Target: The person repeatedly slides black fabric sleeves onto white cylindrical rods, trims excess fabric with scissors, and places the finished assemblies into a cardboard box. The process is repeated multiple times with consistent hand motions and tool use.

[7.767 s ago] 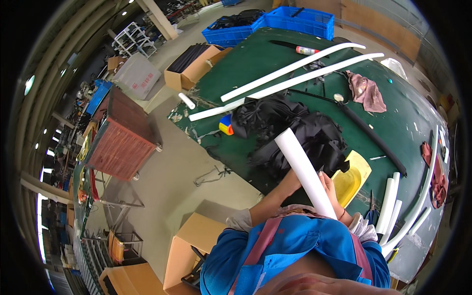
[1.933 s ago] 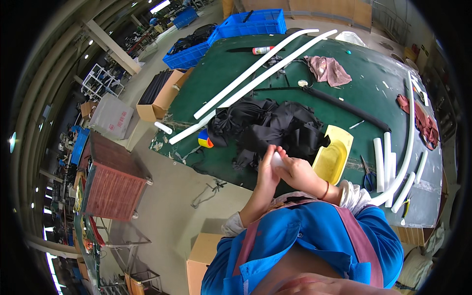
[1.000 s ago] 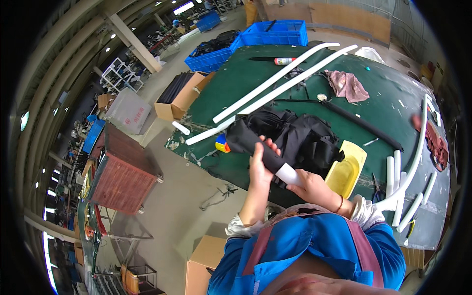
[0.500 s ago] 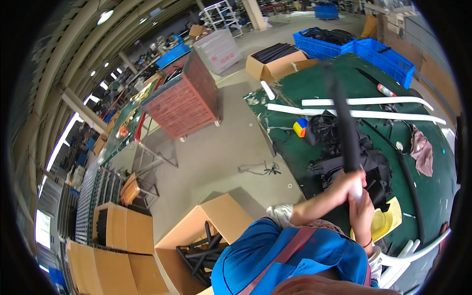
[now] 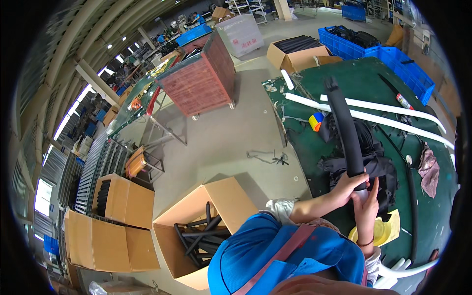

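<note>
Over the green table, my left hand (image 5: 348, 190) is closed round the lower part of a long black foam tube (image 5: 345, 125). The tube slants up and away from me, its far end dark and uneven. A pale pipe end (image 5: 362, 194) shows below the foam, between my hands. My right hand (image 5: 365, 210) grips this pale end from below, thumb against it and index finger stretched upward. Behind the tube lies a heap of black plastic or cloth (image 5: 376, 164). A yellow bowl-like piece (image 5: 386, 230) sits by my right wrist.
White curved tubes (image 5: 388, 106) lie across the green table (image 5: 356, 73), with a tape roll (image 5: 316, 121) and pinkish cloth (image 5: 428, 169) nearby. Blue crates (image 5: 405, 73) stand beyond. A cardboard box (image 5: 169, 241) of black tubes is at my left; a red wooden cart (image 5: 199, 81) stands farther off.
The view has shifted, so the scene sits farther right and lower. The black tube, blurred before, now shows sharply. My right index finger has straightened, and less of the pale end shows.
</note>
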### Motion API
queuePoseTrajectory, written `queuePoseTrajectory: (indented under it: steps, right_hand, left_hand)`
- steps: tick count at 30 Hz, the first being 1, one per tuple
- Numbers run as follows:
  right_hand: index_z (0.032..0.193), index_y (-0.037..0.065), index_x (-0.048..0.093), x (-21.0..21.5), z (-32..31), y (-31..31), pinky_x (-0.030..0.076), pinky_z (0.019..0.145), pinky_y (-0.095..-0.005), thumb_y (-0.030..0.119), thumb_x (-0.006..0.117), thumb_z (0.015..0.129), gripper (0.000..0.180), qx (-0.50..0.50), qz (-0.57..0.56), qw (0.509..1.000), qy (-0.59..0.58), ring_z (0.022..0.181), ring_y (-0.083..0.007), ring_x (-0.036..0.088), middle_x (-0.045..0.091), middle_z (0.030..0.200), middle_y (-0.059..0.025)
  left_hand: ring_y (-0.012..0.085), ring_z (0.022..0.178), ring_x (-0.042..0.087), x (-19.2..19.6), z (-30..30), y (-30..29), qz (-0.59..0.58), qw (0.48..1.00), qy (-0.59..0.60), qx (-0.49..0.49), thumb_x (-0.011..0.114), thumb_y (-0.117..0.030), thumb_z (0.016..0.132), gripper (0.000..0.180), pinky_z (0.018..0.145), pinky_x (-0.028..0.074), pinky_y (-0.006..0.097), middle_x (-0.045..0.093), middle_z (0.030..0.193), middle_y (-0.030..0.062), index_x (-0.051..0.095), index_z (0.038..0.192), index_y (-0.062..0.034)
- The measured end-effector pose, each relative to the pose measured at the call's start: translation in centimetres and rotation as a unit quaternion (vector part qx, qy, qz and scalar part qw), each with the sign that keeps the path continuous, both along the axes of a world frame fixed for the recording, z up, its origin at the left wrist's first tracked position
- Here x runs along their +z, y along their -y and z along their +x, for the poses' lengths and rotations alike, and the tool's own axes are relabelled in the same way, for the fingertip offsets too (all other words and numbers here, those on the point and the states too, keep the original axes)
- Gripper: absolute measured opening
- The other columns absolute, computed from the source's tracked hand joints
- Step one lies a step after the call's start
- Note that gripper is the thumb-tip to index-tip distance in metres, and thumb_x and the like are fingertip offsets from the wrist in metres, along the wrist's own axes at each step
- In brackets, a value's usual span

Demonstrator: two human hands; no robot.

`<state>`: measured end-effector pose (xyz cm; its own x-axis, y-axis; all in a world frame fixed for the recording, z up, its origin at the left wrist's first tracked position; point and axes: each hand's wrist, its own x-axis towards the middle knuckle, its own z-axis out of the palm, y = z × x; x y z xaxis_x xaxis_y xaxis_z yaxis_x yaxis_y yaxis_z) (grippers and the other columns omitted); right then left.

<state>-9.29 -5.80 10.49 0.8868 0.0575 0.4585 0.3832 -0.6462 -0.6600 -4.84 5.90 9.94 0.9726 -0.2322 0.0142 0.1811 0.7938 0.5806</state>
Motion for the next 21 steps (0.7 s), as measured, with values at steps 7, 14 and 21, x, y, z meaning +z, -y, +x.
queuePoseTrajectory:
  steps: [7, 14, 21]
  right_hand:
    - [0.145, 0.0, 0.018, 0.0, -2.6, -0.4, 0.048, 0.058, -0.0347, 0.063, 0.066, 0.07, 0.109, 0.035, 0.062, 0.996, -0.053, 0.067, -0.0314, 0.064, 0.062, 0.076, -0.016]
    - [0.14, -0.001, 0.027, 0.4, -0.8, 0.7, 0.049, 0.083, -0.0377, 0.04, 0.071, 0.081, 0.085, 0.106, 0.086, 0.989, -0.059, 0.104, -0.0358, 0.062, 0.059, 0.112, -0.026]
    - [0.139, -0.003, 0.03, 2.8, -6.7, 6.1, 0.042, 0.094, -0.0331, 0.048, 0.061, 0.087, 0.079, 0.174, 0.188, 0.917, -0.305, 0.11, -0.027, 0.054, 0.054, 0.117, -0.0207]
  left_hand:
    - [0.0126, 0.08, 0.058, 3.2, 0.9, -1.6, 0.032, 0.998, 0.051, 0.021, 0.067, -0.021, 0.086, 0.031, 0.073, 0.047, 0.028, 0.059, 0.087, 0.0044, 0.051, 0.107, -0.0055]
    - [0.014, 0.084, 0.06, -0.8, -0.1, 0.4, 0.102, 0.994, 0.004, -0.03, 0.064, -0.014, 0.087, 0.025, 0.08, 0.047, 0.028, 0.061, 0.087, 0.0046, 0.053, 0.107, -0.0055]
    - [0.0212, 0.105, 0.056, 2.4, 1.1, 0.1, 0.005, 0.997, 0.046, -0.061, 0.052, -0.035, 0.095, 0.044, 0.094, 0.045, 0.038, 0.055, 0.117, 0.0107, 0.044, 0.127, -0.006]
